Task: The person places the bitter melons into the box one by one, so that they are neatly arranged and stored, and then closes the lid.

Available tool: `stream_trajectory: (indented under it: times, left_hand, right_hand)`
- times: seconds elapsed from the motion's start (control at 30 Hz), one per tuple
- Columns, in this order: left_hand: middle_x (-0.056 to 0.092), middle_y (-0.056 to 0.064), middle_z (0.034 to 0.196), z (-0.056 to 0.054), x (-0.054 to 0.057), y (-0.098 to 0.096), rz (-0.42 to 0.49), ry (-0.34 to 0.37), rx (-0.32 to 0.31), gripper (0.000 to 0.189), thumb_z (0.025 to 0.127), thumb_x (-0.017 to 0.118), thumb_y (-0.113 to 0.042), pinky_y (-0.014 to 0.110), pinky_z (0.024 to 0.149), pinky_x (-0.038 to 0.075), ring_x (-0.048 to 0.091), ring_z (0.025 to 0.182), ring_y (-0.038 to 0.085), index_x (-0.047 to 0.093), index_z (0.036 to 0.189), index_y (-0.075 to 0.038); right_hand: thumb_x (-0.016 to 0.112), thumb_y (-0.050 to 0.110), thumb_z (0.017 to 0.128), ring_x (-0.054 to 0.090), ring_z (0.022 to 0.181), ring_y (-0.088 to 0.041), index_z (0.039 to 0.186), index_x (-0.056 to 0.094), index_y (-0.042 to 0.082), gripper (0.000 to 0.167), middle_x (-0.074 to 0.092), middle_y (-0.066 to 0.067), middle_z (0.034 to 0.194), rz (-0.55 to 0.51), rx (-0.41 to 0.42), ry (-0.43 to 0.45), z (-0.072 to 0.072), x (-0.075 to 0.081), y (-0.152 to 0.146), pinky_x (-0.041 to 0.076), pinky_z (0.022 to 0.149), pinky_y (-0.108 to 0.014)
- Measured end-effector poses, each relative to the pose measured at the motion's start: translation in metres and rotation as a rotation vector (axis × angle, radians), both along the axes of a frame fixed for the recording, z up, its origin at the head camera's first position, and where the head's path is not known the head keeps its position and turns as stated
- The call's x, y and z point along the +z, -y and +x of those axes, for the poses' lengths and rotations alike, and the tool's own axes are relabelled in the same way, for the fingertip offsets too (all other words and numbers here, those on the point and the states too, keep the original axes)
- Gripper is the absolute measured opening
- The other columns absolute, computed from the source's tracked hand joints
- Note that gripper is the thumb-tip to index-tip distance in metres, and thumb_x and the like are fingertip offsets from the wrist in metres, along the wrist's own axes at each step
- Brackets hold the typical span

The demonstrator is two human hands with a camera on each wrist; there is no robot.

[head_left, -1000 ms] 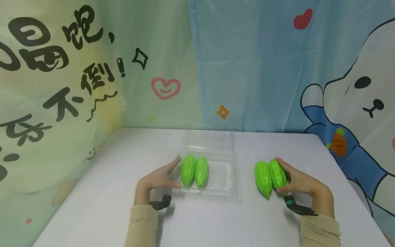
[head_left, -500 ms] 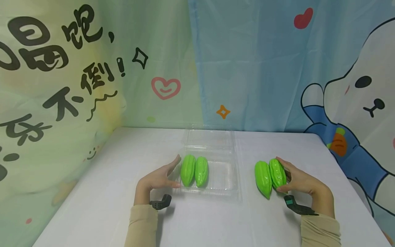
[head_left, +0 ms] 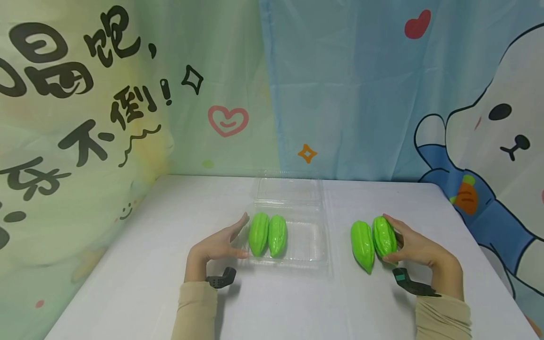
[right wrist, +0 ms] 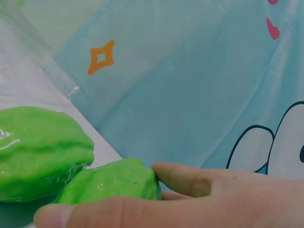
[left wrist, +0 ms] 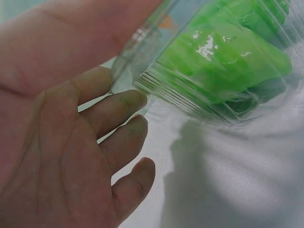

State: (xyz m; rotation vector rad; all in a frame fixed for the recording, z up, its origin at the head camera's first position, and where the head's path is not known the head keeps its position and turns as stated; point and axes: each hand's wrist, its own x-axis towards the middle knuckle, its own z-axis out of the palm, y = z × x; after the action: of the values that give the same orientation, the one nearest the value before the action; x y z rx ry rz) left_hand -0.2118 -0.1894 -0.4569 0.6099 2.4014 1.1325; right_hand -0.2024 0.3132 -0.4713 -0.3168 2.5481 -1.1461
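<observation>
My right hand (head_left: 418,245) pinches a glossy, ridged green star fruit (head_left: 384,236) between thumb and fingers; in the right wrist view this star fruit (right wrist: 118,178) shows against the fingertips. Just left of it lies another star fruit (head_left: 362,245) on the table. A clear plastic box (head_left: 308,236) stands in the middle with its lid (head_left: 289,191) folded back. Two star fruits, a left one (head_left: 258,234) and a right one (head_left: 277,236), sit side by side in its left part. Against the box's left edge rests my left hand (head_left: 216,243), fingers spread and relaxed.
A white-covered table (head_left: 289,302) runs back to a printed curtain (head_left: 331,94). The opened lid reaches nearly to the table's far edge. Both wrists carry dark straps, the left strap (head_left: 222,278) and the right strap (head_left: 410,283).
My right hand and the star fruit in it have shifted slightly right and away, widening the gap from the neighbouring star fruit. My left hand and the box have stayed in place.
</observation>
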Motion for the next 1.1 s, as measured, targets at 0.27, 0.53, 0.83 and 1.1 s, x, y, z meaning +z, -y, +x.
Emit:
stream_trajectory:
  times: [0.27,0.53,0.83,1.1]
  left_hand:
    - [0.001,0.006,0.161,-0.006,-0.015,0.005,0.012,-0.008,0.005,0.109,0.077,0.078,-0.027,0.046,0.119,0.019,0.008,0.148,0.028,0.002,0.154,-0.012]
    - [0.002,0.005,0.161,-0.007,-0.016,0.005,-0.004,-0.015,0.005,0.111,0.076,0.078,-0.032,0.045,0.120,0.018,0.009,0.148,0.026,0.002,0.154,-0.011]
    - [0.002,0.006,0.161,-0.010,-0.018,0.006,-0.004,-0.021,-0.003,0.109,0.077,0.078,-0.032,0.046,0.119,0.019,0.009,0.148,0.027,0.002,0.154,-0.012]
    - [0.003,0.005,0.161,-0.007,-0.014,0.004,-0.002,0.007,0.016,0.110,0.076,0.078,-0.033,0.045,0.120,0.018,0.009,0.148,0.026,0.003,0.154,-0.011]
  right_hand:
    - [0.084,0.022,0.066,0.016,0.136,-0.055,0.152,0.002,0.002,0.121,0.009,-0.033,0.152,0.009,0.008,-0.017,0.002,0.007,-0.002,0.031,0.114,-0.049]
    - [0.085,0.023,0.067,0.021,0.135,-0.053,0.151,0.001,-0.001,0.121,0.010,-0.033,0.151,0.018,0.012,-0.042,0.003,0.013,-0.001,0.039,0.109,-0.030]
    - [0.084,0.023,0.068,0.026,0.134,-0.051,0.151,0.000,-0.001,0.121,0.012,-0.032,0.150,0.045,0.014,-0.078,0.004,0.023,0.001,0.030,0.104,-0.058]
    - [0.083,0.022,0.070,0.026,0.134,-0.051,0.151,-0.002,-0.001,0.120,0.011,-0.033,0.150,0.036,0.018,-0.111,0.005,0.034,0.009,0.028,0.104,-0.061]
